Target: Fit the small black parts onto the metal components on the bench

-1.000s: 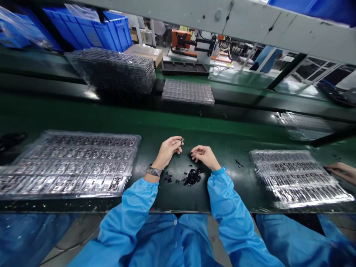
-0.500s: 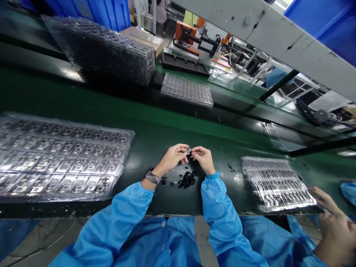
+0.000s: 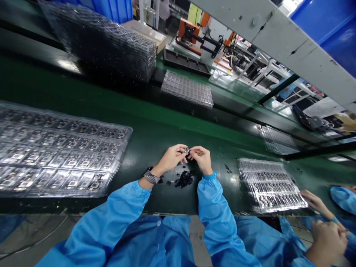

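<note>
Between the thumb and fingers of my left hand (image 3: pixel 171 159) is a small circuit board (image 3: pixel 186 151), silvery and partly hidden by the fingers. My right hand (image 3: pixel 203 159) pinches at the board's right edge; any smaller part in its fingertips is too small to tell. Just below the hands, a pile of small black pieces (image 3: pixel 184 179) lies on the green bench (image 3: pixel 155 141). To the left, a large clear tray (image 3: pixel 126 142) holds rows of similar circuit boards.
Another clear tray with boards (image 3: pixel 265 163) stands at the right, where a co-worker's hand (image 3: pixel 314 202) touches its edge. At the back are a tall stack of clear trays (image 3: pixel 111 48) and a single clear tray (image 3: pixel 187 88). A grey beam (image 3: pixel 267 33) crosses overhead.
My view has shifted slightly. Both my hands stay together at the board, with the right fingers a little closer in. At the right, the co-worker's hands have moved.
</note>
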The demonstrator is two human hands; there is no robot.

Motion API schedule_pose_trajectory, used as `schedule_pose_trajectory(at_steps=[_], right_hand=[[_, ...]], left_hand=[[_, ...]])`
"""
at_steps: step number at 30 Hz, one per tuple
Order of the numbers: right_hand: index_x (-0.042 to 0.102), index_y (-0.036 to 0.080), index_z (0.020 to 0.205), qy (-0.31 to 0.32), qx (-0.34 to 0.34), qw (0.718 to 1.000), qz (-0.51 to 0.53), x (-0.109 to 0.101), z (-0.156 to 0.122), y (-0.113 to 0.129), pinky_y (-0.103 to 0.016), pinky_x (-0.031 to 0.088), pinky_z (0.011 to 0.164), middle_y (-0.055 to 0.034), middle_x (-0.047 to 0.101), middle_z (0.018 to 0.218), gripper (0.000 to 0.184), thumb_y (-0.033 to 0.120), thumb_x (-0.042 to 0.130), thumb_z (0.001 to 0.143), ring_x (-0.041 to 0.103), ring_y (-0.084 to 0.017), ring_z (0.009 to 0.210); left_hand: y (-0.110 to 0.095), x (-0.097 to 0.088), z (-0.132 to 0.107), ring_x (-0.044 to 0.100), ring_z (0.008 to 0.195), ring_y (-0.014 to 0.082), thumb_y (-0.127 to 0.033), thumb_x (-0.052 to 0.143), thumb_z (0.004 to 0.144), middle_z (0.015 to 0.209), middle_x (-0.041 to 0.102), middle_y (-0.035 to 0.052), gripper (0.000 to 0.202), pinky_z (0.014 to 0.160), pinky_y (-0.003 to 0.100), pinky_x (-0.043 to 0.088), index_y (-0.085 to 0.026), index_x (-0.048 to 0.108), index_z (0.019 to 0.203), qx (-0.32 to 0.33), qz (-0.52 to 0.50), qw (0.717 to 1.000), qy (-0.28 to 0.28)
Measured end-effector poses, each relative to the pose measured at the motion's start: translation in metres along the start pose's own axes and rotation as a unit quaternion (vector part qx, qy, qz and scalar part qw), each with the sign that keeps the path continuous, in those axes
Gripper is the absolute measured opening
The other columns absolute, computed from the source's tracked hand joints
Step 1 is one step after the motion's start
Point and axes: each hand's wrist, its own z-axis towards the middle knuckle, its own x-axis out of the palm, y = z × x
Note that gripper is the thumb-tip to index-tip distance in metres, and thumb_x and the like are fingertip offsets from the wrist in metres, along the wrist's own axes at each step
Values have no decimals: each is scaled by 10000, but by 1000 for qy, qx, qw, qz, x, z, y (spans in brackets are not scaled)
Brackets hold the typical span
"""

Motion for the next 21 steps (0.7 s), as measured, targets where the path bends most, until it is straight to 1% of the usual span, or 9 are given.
schedule_pose_trajectory(at_steps=[5,8,13,18,21], right_hand=[[703,198,873,11,-5,1000,1,1,-1,2,-296,546,577,-30,714,720,267,417,806,758,693,-186,620],[707,195,901,23,-1,1000,3,0,-1,4,-296,549,577,-36,732,752,303,435,819,753,698,-185,624],[680,198,986,60,14,998,32,-6,-3,8,-298,563,610,-33,749,780,398,460,849,740,711,-186,636],[667,190,1022,93,36,994,50,-10,-4,10,-294,577,639,-28,760,777,420,438,865,746,727,-184,648],[666,186,1016,95,31,993,62,-9,-4,9,-289,583,634,-27,767,761,417,424,872,742,733,-185,647]], left_hand=[[0,-1,0,712,636,186,-302,761,825,812,706,52,384,553,283,545,-136,611,1138,-11,3,1000,10],[0,-3,0,715,640,186,-308,764,826,814,710,52,394,557,280,545,-137,617,1148,-8,10,1000,16],[-3,-8,0,721,633,187,-347,777,829,808,712,52,406,578,286,557,-140,643,1150,-22,17,999,46],[-5,-11,-3,727,631,192,-372,783,826,807,711,57,418,585,291,563,-128,652,1139,-30,29,997,62],[-6,-11,-4,729,642,190,-380,769,838,807,713,56,437,598,290,568,-118,637,1162,-35,34,996,71]])
